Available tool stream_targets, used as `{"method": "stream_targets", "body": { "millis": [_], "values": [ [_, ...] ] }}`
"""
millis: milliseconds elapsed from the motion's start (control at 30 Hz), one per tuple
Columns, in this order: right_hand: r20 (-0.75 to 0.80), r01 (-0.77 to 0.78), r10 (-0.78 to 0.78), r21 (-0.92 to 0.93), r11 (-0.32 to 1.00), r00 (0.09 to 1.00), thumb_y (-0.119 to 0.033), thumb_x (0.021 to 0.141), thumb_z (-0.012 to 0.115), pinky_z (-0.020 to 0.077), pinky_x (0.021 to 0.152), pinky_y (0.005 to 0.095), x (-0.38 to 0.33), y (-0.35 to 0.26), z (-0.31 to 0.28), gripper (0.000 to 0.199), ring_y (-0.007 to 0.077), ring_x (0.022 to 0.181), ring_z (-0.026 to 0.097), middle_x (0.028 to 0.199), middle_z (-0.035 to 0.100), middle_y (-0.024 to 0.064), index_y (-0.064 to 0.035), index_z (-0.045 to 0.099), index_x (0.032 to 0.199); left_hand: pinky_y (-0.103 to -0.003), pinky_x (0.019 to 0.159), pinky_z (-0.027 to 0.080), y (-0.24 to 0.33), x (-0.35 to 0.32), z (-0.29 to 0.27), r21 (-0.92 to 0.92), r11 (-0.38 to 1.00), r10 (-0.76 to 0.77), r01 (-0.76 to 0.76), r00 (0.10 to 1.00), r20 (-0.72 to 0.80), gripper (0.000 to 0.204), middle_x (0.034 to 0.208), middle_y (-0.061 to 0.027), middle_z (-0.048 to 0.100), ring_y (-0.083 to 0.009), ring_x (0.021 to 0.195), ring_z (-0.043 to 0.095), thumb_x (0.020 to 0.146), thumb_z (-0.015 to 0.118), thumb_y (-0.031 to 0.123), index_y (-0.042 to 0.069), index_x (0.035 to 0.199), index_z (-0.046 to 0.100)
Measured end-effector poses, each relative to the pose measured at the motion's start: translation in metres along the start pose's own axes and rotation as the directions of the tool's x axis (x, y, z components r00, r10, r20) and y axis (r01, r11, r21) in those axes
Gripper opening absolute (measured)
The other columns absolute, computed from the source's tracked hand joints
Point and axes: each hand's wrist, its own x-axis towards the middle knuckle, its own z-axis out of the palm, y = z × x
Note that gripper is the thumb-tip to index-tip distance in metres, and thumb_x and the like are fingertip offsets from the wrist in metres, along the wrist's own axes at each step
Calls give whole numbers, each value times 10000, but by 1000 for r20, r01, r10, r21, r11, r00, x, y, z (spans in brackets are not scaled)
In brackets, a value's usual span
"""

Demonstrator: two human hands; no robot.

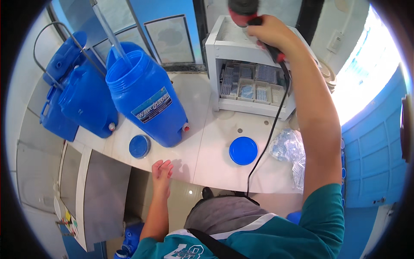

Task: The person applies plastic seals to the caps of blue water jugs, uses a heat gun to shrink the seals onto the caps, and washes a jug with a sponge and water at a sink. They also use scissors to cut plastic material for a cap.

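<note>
My right hand [274, 32] is closed around the handle of a red-and-black corded heat gun [244, 12], over the top of a small white shelf. The gun's upper end is cut off by the frame, and its black cord [274, 123] runs down across the counter. Near the counter's front edge, my left hand [162, 172] hangs with loosely bent fingers and nothing in it. Beyond it stands an uncapped blue water jug [166, 123] with a clear tube [110, 34] over its mouth. A dark blue cap [139, 146] and a brighter blue lid [243, 150] lie on the counter.
More blue jugs [88, 101] stand at the left beside a curved metal pipe [39, 32]. The white shelf [214, 64] holds small baskets of printed strips [246, 90]. Clear plastic with printed seals [286, 144] lies at the right. Two coins [240, 130] rest on the counter [207, 166].
</note>
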Motion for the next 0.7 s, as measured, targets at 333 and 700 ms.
{"method": "stream_targets", "body": {
  "millis": [333, 700],
  "values": [
    [-269, -188, 63, -472, 861, 961, -373, 837, 640, 498, 985, 439, 127, 6, 49, 433, 359, 1106, 676, 1180, 710, 181, -65, 738, 1125, -299, 923, 483, 15, -12, -78, -64, 998, 3, -2, 1000, 8, 410, 1279, -107, 590, -184, 1105, 599, 983, 656, 189, 86, 1331, 467],
    [-468, -82, -139, -422, 903, 873, -299, 842, 650, 525, 971, 445, -68, -22, 4, 391, 371, 1077, 692, 1077, 710, 274, -28, 742, 1108, -308, 977, 451, 32, -12, -137, 230, 973, -23, -3, 994, 111, 367, 1268, -96, 593, -170, 1117, 580, 960, 638, 105, 64, 1291, 485]
  ]
}}
